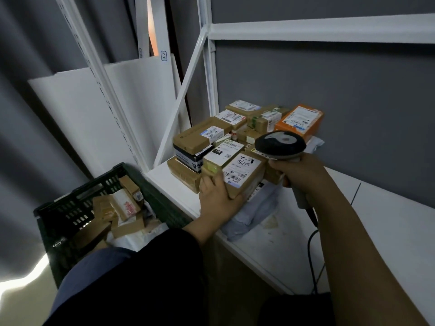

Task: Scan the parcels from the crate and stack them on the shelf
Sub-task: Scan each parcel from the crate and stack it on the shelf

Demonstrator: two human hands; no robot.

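Shelf: we see a flat, matt white board (388, 220) on a white metal frame, standing against a grey wall.
White panel: a smooth white panel (82, 114) leans upright behind the frame, to the left.
Crate: a dark plastic crate (77, 191) with slotted lattice walls stands low at the left, just beside the shelf's corner. It holds loose parcels (120, 208) of brown cardboard lying at odd angles.
Right arm: we see the bare right arm (353, 231) stretched forward over the shelf from the lower right.
Left arm: the left arm (195, 231) comes out of a dark sleeve and reaches up to the shelf's near edge.
Pile of parcels: the pile of parcels (211, 137) fills the shelf's left corner. We count mostly boxy brown cartons with taped seams and white printed labels.
Grey mailer bag: a soft, creased grey mailer bag (254, 212) lies under the pile's near side.
Orange box: a glossy orange box (300, 120) sits at the back right of the pile.
Labelled parcel: the labelled parcel (244, 175) is a flat brown carton at the front of the pile, with a barcode and handwriting on top.
Scanner: the scanner (280, 143) has a rounded dark head with a pale patch and hangs just over the pile.
Left hand: the left hand (217, 196) grips the labelled parcel's near left corner, fingers curled round its side.
Right hand: the right hand (299, 172) is closed in a fist round the scanner's handle.
Cable: a thin dark cable (313, 243) drops from the handle past the shelf edge.
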